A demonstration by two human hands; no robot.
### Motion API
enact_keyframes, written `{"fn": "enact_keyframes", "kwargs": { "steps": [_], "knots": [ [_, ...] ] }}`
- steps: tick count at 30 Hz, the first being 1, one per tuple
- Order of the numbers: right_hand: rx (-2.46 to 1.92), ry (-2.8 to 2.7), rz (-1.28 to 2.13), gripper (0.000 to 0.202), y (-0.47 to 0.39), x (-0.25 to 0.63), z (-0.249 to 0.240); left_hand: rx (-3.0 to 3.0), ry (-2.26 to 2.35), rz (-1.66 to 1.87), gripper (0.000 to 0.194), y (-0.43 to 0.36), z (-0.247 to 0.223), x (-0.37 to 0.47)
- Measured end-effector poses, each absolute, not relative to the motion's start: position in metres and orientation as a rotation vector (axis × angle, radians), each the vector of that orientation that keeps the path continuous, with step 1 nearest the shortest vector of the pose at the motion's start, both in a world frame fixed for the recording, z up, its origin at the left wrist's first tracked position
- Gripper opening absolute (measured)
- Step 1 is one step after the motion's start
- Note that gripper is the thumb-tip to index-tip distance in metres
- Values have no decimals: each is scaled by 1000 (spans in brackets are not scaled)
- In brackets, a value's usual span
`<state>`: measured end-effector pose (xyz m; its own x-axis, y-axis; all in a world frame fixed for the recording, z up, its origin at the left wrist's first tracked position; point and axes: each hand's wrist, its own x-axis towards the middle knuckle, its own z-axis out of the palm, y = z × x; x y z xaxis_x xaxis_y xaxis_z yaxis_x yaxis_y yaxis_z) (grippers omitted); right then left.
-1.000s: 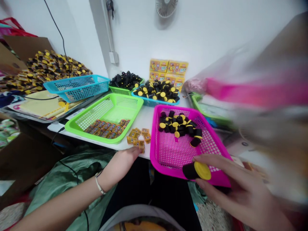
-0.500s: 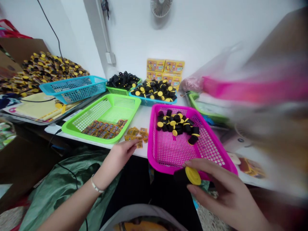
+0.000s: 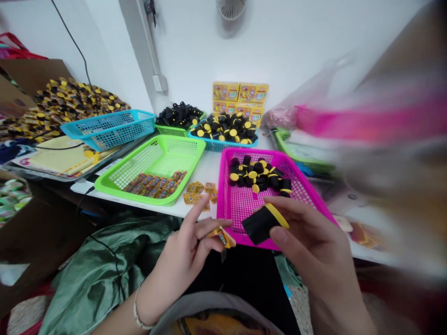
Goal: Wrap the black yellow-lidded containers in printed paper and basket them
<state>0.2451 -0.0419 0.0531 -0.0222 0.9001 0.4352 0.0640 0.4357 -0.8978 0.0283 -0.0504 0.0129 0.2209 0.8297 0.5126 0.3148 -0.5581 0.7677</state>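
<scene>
In my right hand (image 3: 316, 246) is a small black cylinder with a yellow end cap (image 3: 261, 225), gripped at the cap between thumb and fingers and tilted. My left hand (image 3: 183, 253) pinches a small yellow printed label (image 3: 225, 237) between thumb and finger, just left of the cylinder and apart from it. Beneath the cylinder lies a magenta basket (image 3: 240, 209) with several similar black-and-yellow cylinders (image 3: 256, 172) at its far end. Loose yellow labels (image 3: 199, 190) are scattered on the table left of that basket.
A green basket (image 3: 153, 142) at left holds rows of wrapped cylinders (image 3: 157, 186). Behind stand a blue basket (image 3: 216, 146) of capped cylinders, a green one of black pieces (image 3: 179, 114) and yellow boxes (image 3: 240, 93). Another blue basket (image 3: 111, 128) fronts a large heap (image 3: 77, 102). A blurred person (image 3: 401, 186) is at right.
My left hand has come from the loose labels toward the right, now holding a label. My right hand has lifted the cylinder slightly and turned it, so its black side shows more.
</scene>
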Motion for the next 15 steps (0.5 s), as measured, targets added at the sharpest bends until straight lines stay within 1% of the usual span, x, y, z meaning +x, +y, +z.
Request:
{"fn": "enact_keyframes", "kwargs": {
  "steps": [3, 6, 10, 15],
  "knots": [
    [-911, -1442, 898, 29, -40, 240, 61, 2170, 1052, 1269, 93, -50, 16, 29],
    [-853, -1543, 936, 27, -38, 236, 63, 2257, 1025, 1295, 99, -49, 16, 30],
    [-860, -1602, 970, 24, -37, 233, 60, 2211, 1028, 1345, 99, -51, 12, 30],
    [-915, -1573, 901, 27, -39, 235, 57, 2230, 1051, 1373, 94, -50, 12, 29]
  ]
}}
